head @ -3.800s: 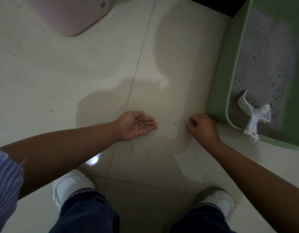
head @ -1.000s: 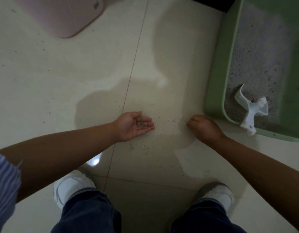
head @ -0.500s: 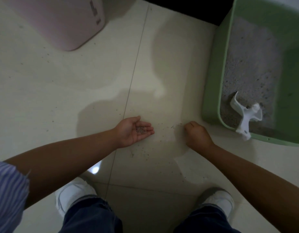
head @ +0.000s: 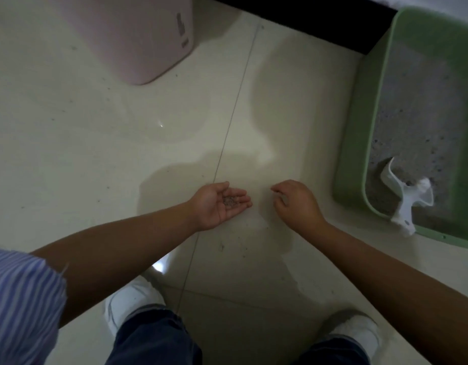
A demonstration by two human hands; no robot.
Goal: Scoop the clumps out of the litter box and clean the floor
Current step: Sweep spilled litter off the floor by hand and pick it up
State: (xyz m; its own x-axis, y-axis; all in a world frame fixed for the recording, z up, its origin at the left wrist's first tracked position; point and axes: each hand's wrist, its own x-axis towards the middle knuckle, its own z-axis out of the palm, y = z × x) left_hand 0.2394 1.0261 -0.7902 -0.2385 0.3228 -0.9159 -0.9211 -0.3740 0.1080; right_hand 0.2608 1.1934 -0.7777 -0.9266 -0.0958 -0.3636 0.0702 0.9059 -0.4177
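My left hand [head: 214, 206] lies palm up just above the floor, fingers relaxed, with a small heap of grey litter grains [head: 230, 200] in the palm. My right hand [head: 297, 205] hovers close to its right, knuckles up and fingers curled, the fingertips pinched together on what looks like a few grains. Some loose litter specks [head: 222, 247] remain on the cream tile below the hands. The green litter box [head: 351, 164] stands at the right with grey litter inside. A white scoop [head: 406, 204] rests in its near corner, handle over the rim.
A pale pink bin [head: 138, 35] stands on the floor at the upper left. A dark baseboard runs along the top edge. My white shoes [head: 130, 301] [head: 356, 330] are planted at the bottom, either side of a tile joint.
My right hand has lifted off the floor and moved left toward the cupped left palm. The view has tilted up, showing more of the bin and litter box.
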